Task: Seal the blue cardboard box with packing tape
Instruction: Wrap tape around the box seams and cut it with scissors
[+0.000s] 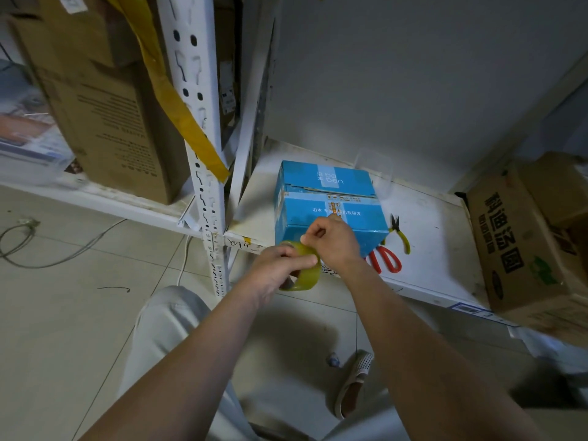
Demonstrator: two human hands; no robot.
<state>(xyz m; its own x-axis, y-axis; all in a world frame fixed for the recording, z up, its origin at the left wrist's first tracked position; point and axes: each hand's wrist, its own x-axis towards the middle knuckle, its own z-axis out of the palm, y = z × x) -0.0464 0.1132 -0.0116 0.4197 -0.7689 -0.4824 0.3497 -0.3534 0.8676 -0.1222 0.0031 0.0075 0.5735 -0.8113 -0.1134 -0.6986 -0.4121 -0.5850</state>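
- Left hand [276, 265] grips the roll of yellowish translucent packing tape [302, 275], fingers curled over its top and rim, held just off the front edge of the white metal shelf [429, 249].
- Right hand [331, 241] sits at the top of the roll with thumb and forefinger pinched together, apparently on the free end of the tape; the end itself is too small to make out.
- Blue rectangular cardboard box [327, 202] rests on the shelf just beyond both hands, top flaps closed, centre seam running left to right; whether any fresh tape lies on it cannot be told.
- Judgement, step in hand: freeing the tape end. To do it well, hold the roll steady, peel a good tail, start it down on the near face of the box, then pull across the seam under tension and smooth it flat.
- Red-handled scissors [383, 259] lie on the shelf touching the box's near right corner; yellow-handled pliers [401, 235] lie just beside them. Scissors are in reach for the cut.
- Writing: box top shows white Latin letters, upside down, not reliably read; the front flap carries a white Chinese line beginning "泊本", remainder partly hidden by the right hand.
- Brown cardboard carton [521, 246] at right bears large dark Chinese characters, turned sideways.
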